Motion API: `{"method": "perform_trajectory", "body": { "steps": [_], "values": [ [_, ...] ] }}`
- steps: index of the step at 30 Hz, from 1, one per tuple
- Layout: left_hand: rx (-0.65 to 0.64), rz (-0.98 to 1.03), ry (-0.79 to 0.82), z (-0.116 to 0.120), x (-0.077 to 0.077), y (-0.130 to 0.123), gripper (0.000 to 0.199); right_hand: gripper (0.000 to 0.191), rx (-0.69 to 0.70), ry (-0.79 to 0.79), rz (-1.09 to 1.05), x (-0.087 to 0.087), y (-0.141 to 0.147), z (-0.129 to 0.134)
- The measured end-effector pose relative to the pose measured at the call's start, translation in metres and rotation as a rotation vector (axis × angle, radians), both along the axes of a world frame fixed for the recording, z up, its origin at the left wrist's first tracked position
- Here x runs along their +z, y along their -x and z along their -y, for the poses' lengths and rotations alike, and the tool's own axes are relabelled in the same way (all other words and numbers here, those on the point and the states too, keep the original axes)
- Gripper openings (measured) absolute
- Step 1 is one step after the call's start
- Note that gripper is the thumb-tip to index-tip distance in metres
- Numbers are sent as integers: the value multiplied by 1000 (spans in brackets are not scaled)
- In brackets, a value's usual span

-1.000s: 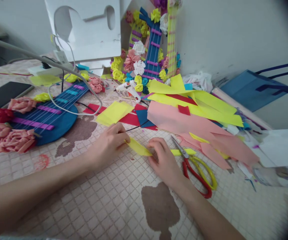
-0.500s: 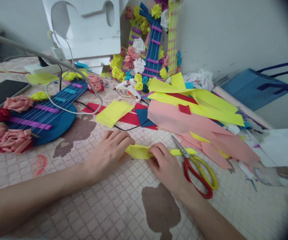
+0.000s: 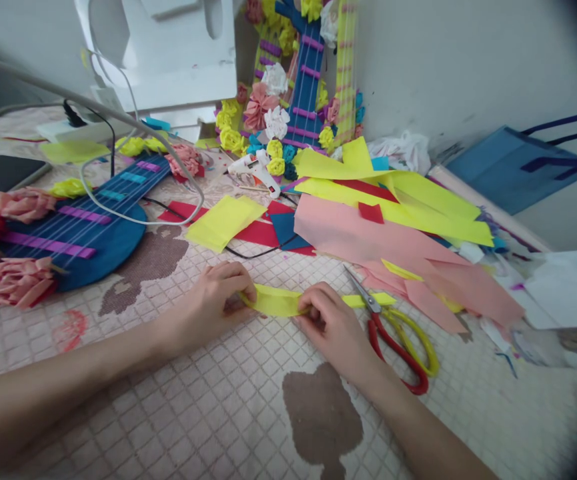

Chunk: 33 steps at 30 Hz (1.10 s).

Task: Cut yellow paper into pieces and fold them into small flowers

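Observation:
A yellow paper strip [image 3: 277,302] stretches between my two hands, just above the quilted tablecloth. My left hand [image 3: 218,297] pinches its left end between thumb and fingers. At the other end, my right hand [image 3: 325,320] grips the strip with curled fingers. Beyond the right hand, a narrow yellow piece of paper [image 3: 385,298] lies partly under the scissors [image 3: 375,313]. These scissors have one red and one yellow handle, and their blades are slightly apart. A folded yellow paper piece [image 3: 225,222] rests on red paper behind my hands.
A blue paper guitar [image 3: 93,233] with pink paper roses lies at left, near a dark phone [image 3: 5,177]. A white glue gun [image 3: 255,170] sits at the back. Pink paper sheets [image 3: 348,230] and yellow sheets [image 3: 408,200] pile up at right. Flower-decorated guitars [image 3: 303,87] lean against the wall.
My left hand has shifted slightly left and its pinch on the strip now shows more plainly. More of the strip is visible between the hands. The view has tilted a little.

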<state>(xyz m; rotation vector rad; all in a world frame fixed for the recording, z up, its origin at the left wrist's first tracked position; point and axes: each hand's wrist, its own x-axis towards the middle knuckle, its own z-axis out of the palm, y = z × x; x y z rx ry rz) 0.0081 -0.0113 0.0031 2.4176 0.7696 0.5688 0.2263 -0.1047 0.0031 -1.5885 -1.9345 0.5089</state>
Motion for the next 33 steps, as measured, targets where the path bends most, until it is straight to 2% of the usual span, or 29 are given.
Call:
{"method": "perform_trajectory", "body": {
  "steps": [6,14,24,33],
  "values": [
    [-7,4,40,-1,2,1,8,13,9,50,-58,3,0,1],
    [-19,7,35,-2,0,1,6,12,-55,107,-104,5,4,-1],
    [-15,1,65,-3,3,0,9,14,-107,102,-79,2,8,2],
    [-1,-2,47,-3,-1,-1,10,14,-127,89,-81,2,9,-1]
  ]
}}
